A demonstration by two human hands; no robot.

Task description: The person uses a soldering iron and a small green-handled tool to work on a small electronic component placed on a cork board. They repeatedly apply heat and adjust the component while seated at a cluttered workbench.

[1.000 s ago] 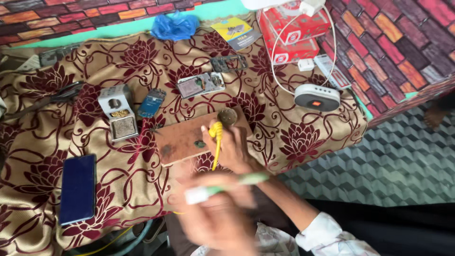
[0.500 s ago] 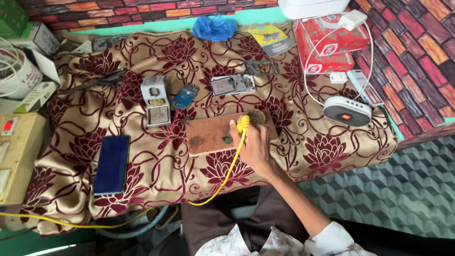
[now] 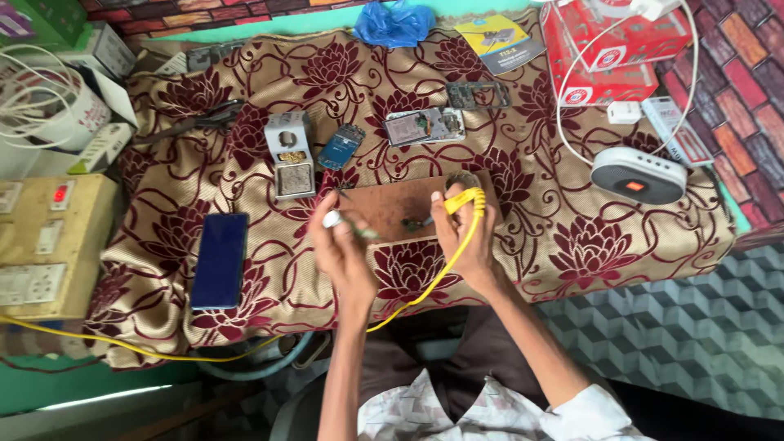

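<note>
- Two hands are working over the brown wooden board point(image 3: 392, 214), which is lying on the floral cloth point(image 3: 572, 245) of the worktop.
- The left hand point(image 3: 343, 249) is sitting at the board's left end, its grip closed around a thin pen-like tool with a white cap point(image 3: 333, 219); the tool's dark tip is reaching onto the board.
- The right hand point(image 3: 461, 237) is resting on the board's right end, its grip wrapped around the yellow-handled iron point(image 3: 464, 200), whose dark tip is pointing left onto the board.
- The yellow cord point(image 3: 425, 286) is trailing from that handle, off the board's near edge and away to the left.
- Just beyond the board's far-left corner, a small grey metal stand point(image 3: 291, 155) is sitting upright.
- Beside it, beyond the board, a blue circuit board point(image 3: 340, 147) is lying flat, and an opened phone point(image 3: 425, 126) is lying further right.
- Left of the board, a dark blue phone point(image 3: 219, 260) is lying screen up.
- Well right of the board, a white and grey speaker point(image 3: 639, 175) is sitting with a white cable point(image 3: 563, 98) looping past it.
- Far beyond the board's right end, red boxes point(image 3: 608, 49) are stacked.
</note>
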